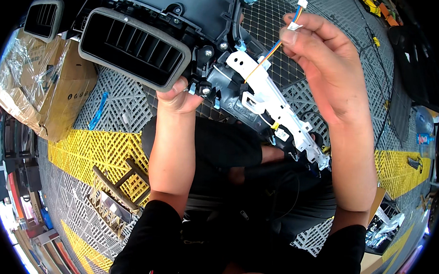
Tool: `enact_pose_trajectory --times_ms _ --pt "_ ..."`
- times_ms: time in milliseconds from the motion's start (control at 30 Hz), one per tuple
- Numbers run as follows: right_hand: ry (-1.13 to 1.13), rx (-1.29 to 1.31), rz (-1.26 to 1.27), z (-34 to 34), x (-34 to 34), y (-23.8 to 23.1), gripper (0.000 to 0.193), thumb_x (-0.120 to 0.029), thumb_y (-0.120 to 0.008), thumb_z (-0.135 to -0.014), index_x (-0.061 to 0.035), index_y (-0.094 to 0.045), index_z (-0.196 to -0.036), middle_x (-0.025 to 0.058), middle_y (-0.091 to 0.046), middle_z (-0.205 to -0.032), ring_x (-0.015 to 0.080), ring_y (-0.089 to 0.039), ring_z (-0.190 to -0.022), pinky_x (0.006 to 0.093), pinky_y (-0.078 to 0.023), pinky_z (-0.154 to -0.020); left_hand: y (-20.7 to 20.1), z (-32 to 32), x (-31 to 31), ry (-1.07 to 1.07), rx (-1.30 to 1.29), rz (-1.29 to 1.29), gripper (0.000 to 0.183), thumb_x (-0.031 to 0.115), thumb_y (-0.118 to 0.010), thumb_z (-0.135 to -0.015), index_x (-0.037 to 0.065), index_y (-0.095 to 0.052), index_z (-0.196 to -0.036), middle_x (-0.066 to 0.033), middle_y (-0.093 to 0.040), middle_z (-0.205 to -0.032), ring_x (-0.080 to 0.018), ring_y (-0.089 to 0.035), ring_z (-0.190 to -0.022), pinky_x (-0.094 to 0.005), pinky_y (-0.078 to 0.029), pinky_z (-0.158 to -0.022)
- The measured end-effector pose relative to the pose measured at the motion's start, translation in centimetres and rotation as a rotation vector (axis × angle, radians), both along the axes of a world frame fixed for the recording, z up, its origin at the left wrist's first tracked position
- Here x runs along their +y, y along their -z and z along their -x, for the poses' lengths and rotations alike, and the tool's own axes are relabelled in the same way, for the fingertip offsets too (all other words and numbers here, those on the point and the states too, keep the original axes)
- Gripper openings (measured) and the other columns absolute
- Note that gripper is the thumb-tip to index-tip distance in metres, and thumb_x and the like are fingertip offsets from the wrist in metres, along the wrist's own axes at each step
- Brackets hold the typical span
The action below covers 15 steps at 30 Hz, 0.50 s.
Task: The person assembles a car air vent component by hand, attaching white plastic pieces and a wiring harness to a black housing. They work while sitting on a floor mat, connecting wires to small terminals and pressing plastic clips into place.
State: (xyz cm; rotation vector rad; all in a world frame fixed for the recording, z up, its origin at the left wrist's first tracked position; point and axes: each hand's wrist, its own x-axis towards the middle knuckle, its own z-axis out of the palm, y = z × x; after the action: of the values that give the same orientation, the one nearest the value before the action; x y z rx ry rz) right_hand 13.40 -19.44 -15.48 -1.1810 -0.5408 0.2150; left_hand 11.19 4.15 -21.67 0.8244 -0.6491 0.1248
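Observation:
My left hand (181, 97) grips the lower edge of a large black plastic dashboard panel (151, 16) just below its rectangular air vent (135, 47). My right hand (320, 63) is raised at the upper right and pinches a thin orange, yellow and blue wire (269, 53) with small white connectors (301, 3) at its end. The wire runs down to a long white plastic bracket (275, 105) fixed along the panel's underside. A second vent (43, 17) sits at the panel's far left.
Grey grid floor tiles with yellow strips (96, 149) lie below. A cardboard box wrapped in clear film (40, 90) stands at the left. A small wooden stool (119, 191) is by my left knee. Black cables (383, 90) and tools lie at the right.

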Motion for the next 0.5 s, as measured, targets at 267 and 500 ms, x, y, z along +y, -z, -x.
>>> enact_pose_trajectory --times_ms 267,500 --pt "0.213 0.022 0.175 0.5 -1.3 0.9 0.047 -0.005 -0.071 -0.094 0.0017 -0.06 -0.139 0.0143 -0.069 -0.131 0.0156 -0.065 -0.11 0.0321 -0.05 -0.101 0.6 -0.2 -0.2 -0.012 -0.046 0.048 0.09 0.034 -0.09 -0.074 0.008 -0.051 -0.15 -0.0174 -0.054 -0.15 -0.04 -0.049 -0.141 -0.0544 -0.049 -0.113" --pt "0.63 -1.046 0.708 8.7 -4.7 -1.8 0.036 -0.003 -0.065 -0.095 0.0016 -0.061 -0.13 0.0161 -0.07 -0.123 0.0243 -0.068 -0.109 0.0372 -0.051 -0.104 2.2 0.3 0.3 -0.13 0.108 0.078 0.066 0.023 -0.08 -0.076 0.005 -0.061 -0.137 -0.0143 -0.065 -0.133 -0.0326 -0.061 -0.126 -0.0498 -0.052 -0.108"
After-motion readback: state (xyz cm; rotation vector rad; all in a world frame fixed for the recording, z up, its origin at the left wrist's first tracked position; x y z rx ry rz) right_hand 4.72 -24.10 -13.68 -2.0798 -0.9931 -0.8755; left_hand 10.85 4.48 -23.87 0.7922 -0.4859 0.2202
